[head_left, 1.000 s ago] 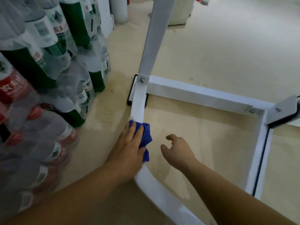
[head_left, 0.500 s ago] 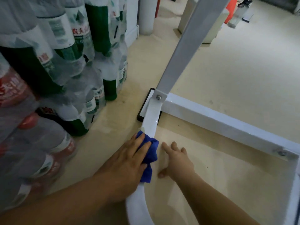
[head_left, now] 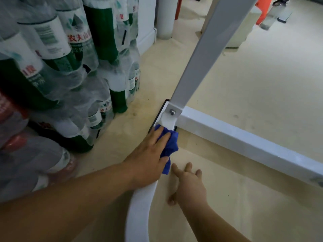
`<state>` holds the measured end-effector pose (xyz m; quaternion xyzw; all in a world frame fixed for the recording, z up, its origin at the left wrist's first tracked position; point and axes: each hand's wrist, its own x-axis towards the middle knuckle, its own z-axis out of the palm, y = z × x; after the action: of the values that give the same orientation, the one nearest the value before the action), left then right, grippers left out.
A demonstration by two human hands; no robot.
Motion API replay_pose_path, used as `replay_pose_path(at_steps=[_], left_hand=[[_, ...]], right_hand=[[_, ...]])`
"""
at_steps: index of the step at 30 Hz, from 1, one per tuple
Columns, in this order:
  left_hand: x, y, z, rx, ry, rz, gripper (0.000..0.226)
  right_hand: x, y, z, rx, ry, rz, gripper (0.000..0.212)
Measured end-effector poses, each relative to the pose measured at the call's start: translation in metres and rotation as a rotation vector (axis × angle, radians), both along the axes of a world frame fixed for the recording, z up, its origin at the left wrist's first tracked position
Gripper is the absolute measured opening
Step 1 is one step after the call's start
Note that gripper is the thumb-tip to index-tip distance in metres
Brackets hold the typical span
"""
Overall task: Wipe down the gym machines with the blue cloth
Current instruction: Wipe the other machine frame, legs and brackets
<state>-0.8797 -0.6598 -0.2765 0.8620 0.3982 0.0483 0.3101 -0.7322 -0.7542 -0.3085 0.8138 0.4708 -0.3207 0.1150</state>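
A white metal machine frame lies low on the floor, with a slanted upright bolted at its corner and a curved bar running toward me. My left hand presses the crumpled blue cloth onto that curved bar just below the bolted corner joint. My right hand rests flat on the beige floor inside the frame, fingers spread, holding nothing.
Shrink-wrapped packs of green and red labelled water bottles are stacked close on the left. A white pillar, a cream block, an orange object and a clear bottle stand at the back. Beige floor stretches right.
My left hand has slid the blue cloth up the curved bar toward the bolted corner. My right hand came down flat on the floor. The view has shifted closer.
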Motion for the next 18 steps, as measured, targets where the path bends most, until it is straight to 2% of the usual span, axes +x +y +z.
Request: replay_pose_path(at_steps=[5, 10, 14, 18], left_hand=[[0.004, 0.013, 0.001, -0.027, -0.030, 0.018, 0.076], [0.038, 0.045, 0.006, -0.045, -0.039, 0.144, 0.078], [0.006, -0.005, 0.006, -0.141, -0.155, 0.232, 0.083], [-0.019, -0.053, 0.009, -0.070, -0.016, 0.251, 0.087]], right_hand=[[0.003, 0.002, -0.001, 0.002, 0.000, 0.002, 0.122], [0.003, 0.003, -0.001, -0.001, 0.013, -0.004, 0.122], [0.004, 0.001, -0.002, 0.000, 0.006, 0.001, 0.122], [0.003, 0.003, 0.000, -0.007, -0.001, 0.021, 0.120]])
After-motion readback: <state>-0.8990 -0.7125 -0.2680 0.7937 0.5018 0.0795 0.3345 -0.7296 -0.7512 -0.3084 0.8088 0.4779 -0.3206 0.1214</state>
